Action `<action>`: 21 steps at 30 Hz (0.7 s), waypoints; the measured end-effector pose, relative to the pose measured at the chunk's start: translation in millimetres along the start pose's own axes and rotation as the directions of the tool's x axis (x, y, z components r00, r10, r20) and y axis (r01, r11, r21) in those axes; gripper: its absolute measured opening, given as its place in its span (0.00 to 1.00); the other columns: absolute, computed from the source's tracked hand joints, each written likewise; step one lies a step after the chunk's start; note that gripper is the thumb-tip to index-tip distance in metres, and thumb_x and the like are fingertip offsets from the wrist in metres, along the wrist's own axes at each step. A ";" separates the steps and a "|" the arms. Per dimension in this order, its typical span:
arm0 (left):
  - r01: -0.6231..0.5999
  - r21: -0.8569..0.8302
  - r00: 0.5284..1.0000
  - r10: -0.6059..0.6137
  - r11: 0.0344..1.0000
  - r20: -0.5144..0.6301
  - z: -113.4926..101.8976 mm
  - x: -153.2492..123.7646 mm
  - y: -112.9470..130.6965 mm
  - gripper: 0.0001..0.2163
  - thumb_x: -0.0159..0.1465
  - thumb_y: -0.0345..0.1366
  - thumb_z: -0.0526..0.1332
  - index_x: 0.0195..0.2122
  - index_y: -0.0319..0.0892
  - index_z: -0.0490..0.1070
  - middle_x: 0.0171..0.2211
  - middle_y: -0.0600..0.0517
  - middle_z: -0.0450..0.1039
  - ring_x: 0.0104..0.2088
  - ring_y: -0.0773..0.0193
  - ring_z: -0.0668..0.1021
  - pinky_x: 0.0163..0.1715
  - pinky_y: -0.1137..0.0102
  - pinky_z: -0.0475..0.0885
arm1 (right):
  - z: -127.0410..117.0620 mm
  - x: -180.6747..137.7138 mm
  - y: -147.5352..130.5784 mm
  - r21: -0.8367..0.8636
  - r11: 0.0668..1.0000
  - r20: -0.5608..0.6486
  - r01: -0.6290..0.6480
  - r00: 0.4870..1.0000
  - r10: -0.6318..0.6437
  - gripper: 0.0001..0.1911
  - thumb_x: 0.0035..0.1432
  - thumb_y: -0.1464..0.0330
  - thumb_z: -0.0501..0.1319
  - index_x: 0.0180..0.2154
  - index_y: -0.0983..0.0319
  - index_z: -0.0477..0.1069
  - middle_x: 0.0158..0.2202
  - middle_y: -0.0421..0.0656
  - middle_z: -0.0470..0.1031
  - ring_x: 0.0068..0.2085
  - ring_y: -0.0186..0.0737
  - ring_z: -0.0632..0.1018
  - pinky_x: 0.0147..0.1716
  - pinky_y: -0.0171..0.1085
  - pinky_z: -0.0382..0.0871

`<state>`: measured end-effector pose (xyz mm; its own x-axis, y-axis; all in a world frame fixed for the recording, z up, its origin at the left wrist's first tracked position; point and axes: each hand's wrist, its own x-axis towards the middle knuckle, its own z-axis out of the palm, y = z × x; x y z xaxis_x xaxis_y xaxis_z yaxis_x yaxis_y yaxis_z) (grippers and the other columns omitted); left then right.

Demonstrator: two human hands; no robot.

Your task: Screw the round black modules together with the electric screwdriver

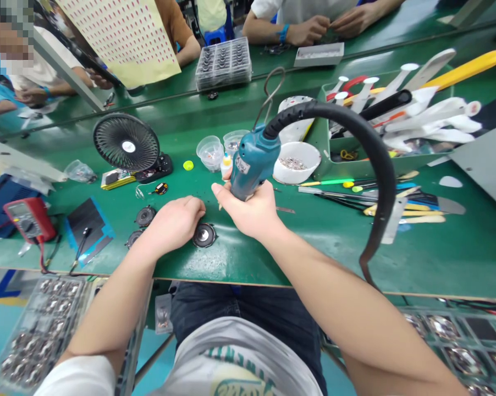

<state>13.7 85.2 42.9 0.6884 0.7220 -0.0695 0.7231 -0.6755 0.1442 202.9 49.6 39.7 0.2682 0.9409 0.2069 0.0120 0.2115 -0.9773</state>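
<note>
My right hand [259, 212] is wrapped round a blue electric screwdriver [257, 157], held tilted above the green bench with its thick black cable arching off to the right. The screwdriver's tip is hidden behind my hand. My left hand [177, 219] is closed, fingers curled together just beside a small round black speaker [204, 235] lying face up. What those fingers hold, if anything, is hidden. Two more speakers, one of them a black round speaker [145, 215], lie left of my left wrist. A small glue bottle [226, 165] stands behind the screwdriver.
A black fan [126, 144] and red multimeter [30, 220] stand to the left. Behind are clear cups [210, 152] and a white bowl of small parts [296, 171]. At right are a green tool bin [355, 166] and scattered tweezers and picks. Co-workers sit opposite.
</note>
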 end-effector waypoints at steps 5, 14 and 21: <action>0.053 -0.028 0.998 -0.054 0.998 -0.034 -6.0 -6.9 -12.5 0.09 0.73 0.32 0.54 0.46 0.42 0.73 0.43 0.45 0.81 0.44 0.51 0.82 0.45 0.60 0.76 | -0.7 0.1 -0.7 -0.002 1.000 0.006 0.010 1.000 -0.010 0.13 0.54 0.59 0.69 0.34 0.56 0.68 0.29 0.38 0.74 0.33 0.42 0.75 0.38 0.46 0.74; -0.049 -0.025 0.998 0.050 0.999 0.040 -8.5 -47.5 -5.8 0.10 0.74 0.37 0.54 0.41 0.43 0.74 0.37 0.49 0.80 0.37 0.54 0.80 0.40 0.61 0.73 | 0.6 -0.7 -0.4 0.042 0.996 0.022 0.080 0.996 -0.081 0.12 0.56 0.61 0.69 0.41 0.56 0.74 0.35 0.41 0.79 0.44 0.49 0.81 0.47 0.49 0.76; -0.038 0.008 0.997 0.037 0.999 0.071 -1.9 -45.6 -4.8 0.11 0.75 0.36 0.52 0.39 0.44 0.72 0.36 0.49 0.79 0.36 0.54 0.81 0.39 0.60 0.73 | 0.0 -0.1 1.4 -0.003 0.999 -0.001 0.038 0.999 -0.038 0.12 0.54 0.59 0.69 0.36 0.56 0.70 0.29 0.38 0.74 0.33 0.43 0.75 0.38 0.47 0.74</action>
<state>-21.2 55.8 47.2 0.7173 0.6838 -0.1338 0.6968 -0.7038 0.1388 202.9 49.8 38.3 0.2682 0.9321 0.2436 0.0249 0.2461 -0.9689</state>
